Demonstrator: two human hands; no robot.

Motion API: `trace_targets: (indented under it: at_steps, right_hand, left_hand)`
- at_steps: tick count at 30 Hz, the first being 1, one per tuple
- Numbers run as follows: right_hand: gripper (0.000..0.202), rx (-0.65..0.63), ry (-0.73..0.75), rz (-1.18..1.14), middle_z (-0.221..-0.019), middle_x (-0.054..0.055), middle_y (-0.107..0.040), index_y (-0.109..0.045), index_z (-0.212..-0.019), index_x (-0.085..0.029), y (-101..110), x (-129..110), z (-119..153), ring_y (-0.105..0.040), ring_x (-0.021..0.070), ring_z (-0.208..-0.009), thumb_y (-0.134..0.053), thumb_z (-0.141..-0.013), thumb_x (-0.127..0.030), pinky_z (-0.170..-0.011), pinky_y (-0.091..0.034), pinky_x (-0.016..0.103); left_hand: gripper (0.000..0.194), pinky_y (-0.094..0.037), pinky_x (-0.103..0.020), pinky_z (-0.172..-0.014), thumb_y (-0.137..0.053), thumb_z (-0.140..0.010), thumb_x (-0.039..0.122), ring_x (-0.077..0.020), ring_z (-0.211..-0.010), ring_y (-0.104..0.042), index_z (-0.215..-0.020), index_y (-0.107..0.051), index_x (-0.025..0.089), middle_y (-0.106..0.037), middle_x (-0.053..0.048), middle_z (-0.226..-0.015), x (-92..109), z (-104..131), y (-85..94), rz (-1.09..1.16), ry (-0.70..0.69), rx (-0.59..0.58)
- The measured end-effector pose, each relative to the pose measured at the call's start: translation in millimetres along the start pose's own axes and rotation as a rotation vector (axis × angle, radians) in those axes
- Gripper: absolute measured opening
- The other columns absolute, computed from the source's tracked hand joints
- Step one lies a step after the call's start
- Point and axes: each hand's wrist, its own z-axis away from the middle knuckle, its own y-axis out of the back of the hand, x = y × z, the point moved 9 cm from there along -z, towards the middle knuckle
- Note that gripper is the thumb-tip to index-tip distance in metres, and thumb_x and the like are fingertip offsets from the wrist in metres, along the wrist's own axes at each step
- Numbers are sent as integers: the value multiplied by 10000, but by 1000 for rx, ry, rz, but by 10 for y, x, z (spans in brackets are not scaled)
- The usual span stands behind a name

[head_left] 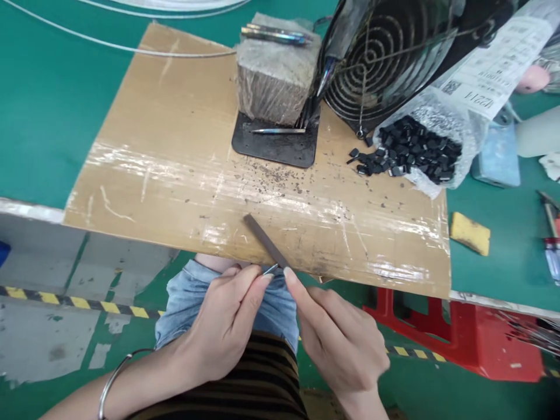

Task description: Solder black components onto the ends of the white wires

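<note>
At the cardboard's front edge, my left hand (234, 315) is closed in a pinch around a thin shiny metal piece (270, 269); only its narrow end shows beyond the thumb. My right hand (339, 332) grips a flat, dark brown-grey file (266, 242), which slants up and left over the cardboard. The metal end meets or nearly meets the file beside my right fingertip; actual contact I cannot tell. Farther back is a plastic-wrapped block (275, 84) with slim metal pieces (276, 35) on top. A pointed metal rod (278, 131) lies on the black plate (273, 150) below it.
Cardboard (175, 146) with dark crumbs covers part of the green table (48, 116). A fan with a wire grille (370, 58) stands behind, beside a bag of small black parts (420, 149). A yellow sponge (470, 233) lies right. Below is a red stool (494, 338).
</note>
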Motion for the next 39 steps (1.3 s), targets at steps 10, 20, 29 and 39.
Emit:
trace_targets:
  at_steps: [10, 20, 29, 39]
  right_hand:
    - [629, 42, -14, -11, -774, -6, -764, -559, -1600, -212, 3, 15, 1, -635, 100, -587, -606, -1024, 34, -623, -472, 251]
    - [648, -3, 19, 11, -773, -7, -762, -541, -1613, -194, 62, 27, 100, -623, 98, -564, -589, -1013, 45, -621, -490, 251]
    - [606, -40, 11, 0, -816, 20, -783, -527, -1612, -164, 68, -3, 139, -615, 100, -607, -609, -1042, 25, -704, -478, 266]
    - [556, -27, -8, -10, -777, -7, -760, -582, -1575, -184, 32, 37, 104, -589, 100, -601, -579, -1059, 25, -687, -466, 267]
  left_hand:
    - [391, -398, -285, -638, -423, -1072, 229, -148, -606, -466, -682, -436, 245, -409, 61, -595, 28, -24, 22, 114, 42, -26]
    - [370, -390, -285, -650, -430, -1078, 221, -145, -618, -472, -709, -462, 240, -461, 61, -621, -9, 1, 6, 96, 18, -30]
    - [342, -364, -290, -622, -441, -1051, 191, -154, -604, -422, -718, -495, 246, -358, 74, -601, 3, -8, -9, 129, 101, -35]
    - [348, -359, -294, -603, -443, -1056, 222, -149, -590, -405, -711, -487, 249, -374, 68, -613, -17, 18, -2, 163, 118, -38]
